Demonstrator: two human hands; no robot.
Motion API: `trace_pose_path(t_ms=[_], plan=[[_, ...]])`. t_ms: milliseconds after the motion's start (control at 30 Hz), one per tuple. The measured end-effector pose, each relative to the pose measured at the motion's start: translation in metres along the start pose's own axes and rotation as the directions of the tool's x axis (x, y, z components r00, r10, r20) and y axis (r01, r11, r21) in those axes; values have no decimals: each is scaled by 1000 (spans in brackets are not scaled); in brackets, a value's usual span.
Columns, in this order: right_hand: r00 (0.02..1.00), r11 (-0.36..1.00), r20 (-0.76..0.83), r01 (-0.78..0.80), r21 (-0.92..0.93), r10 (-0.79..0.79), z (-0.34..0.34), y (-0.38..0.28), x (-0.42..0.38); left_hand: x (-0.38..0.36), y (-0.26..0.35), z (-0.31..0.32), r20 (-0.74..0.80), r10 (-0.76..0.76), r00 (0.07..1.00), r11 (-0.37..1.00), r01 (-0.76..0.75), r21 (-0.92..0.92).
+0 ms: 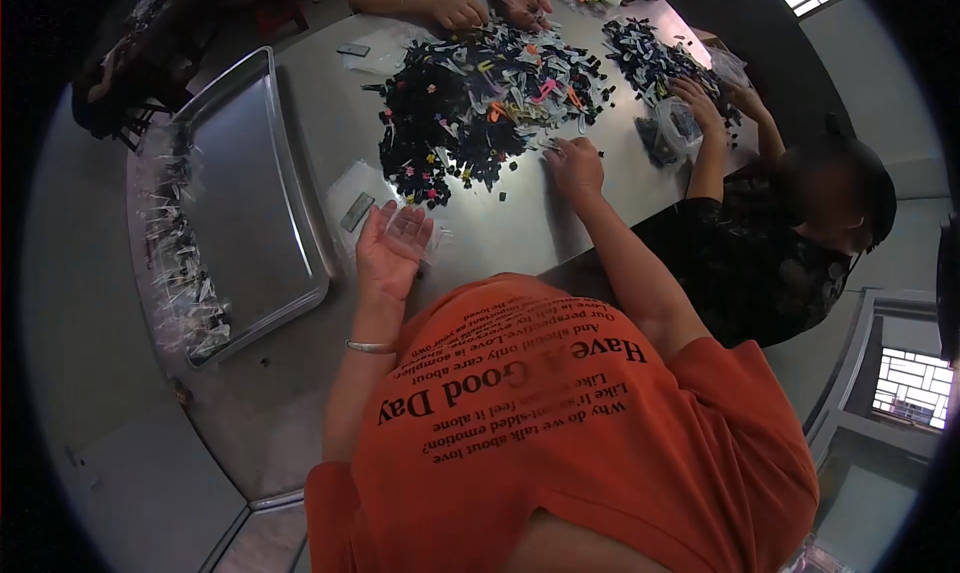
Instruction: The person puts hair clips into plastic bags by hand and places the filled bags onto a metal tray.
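My left hand [393,248], palm up, holds a small clear plastic bag [408,229] across its fingers. Beside it lie a stack of clear bags [350,188] and a small grey rectangular piece [357,212]. My right hand [576,169] is at the near right edge of a big pile of small parts [440,123], its fingers pinched on something pale and small. The pile mixes black pieces, pale clips, and pink, orange and yellow bits.
A long metal tray [250,163] stands at the left, with filled bags [185,253] along its outer side. Across the table, a co-worker's hands [460,11] touch the pile. Another person [790,223] at the right reaches over a second pile [650,58] near a clear container [680,125].
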State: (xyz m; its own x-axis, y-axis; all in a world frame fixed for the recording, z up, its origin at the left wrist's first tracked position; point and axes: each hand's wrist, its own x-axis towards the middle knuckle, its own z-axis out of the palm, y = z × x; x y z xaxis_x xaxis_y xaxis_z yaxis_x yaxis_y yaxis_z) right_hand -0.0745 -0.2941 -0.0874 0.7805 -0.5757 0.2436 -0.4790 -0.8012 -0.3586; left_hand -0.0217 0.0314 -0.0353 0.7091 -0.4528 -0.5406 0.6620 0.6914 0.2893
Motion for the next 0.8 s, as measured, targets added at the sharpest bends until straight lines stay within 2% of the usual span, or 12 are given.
trace_pose_path(t_ms=[233,333,367,433,567,700,767,800], plan=[[1000,1000,-14,1,-12,-2,8,3,10,-3,5,-4,8,14,1000,1000,-14,2],[997,973,-56,67,220,-55,10,-2,15,-4,5,-4,13,21,1000,1000,-21,3],[997,973,-56,67,221,-56,10,-6,13,-3,5,-3,23,14,1000,1000,-14,-2],[993,984,65,92,155,-103,7,-18,8,-2,3,-1,33,5,999,1000,-5,-5],[986,973,17,160,164,-165,10,-20,3,-1,4,1,34,-14,999,1000,14,4],[983,977,62,160,143,-170,13,-12,12,0,6,1,40,-21,999,1000,21,0],[960,959,69,266,93,-273,20,-4,20,1,5,1,44,-22,999,1000,22,8],[959,959,69,267,93,-274,17,-6,20,2,5,0,50,-26,998,1000,25,17]])
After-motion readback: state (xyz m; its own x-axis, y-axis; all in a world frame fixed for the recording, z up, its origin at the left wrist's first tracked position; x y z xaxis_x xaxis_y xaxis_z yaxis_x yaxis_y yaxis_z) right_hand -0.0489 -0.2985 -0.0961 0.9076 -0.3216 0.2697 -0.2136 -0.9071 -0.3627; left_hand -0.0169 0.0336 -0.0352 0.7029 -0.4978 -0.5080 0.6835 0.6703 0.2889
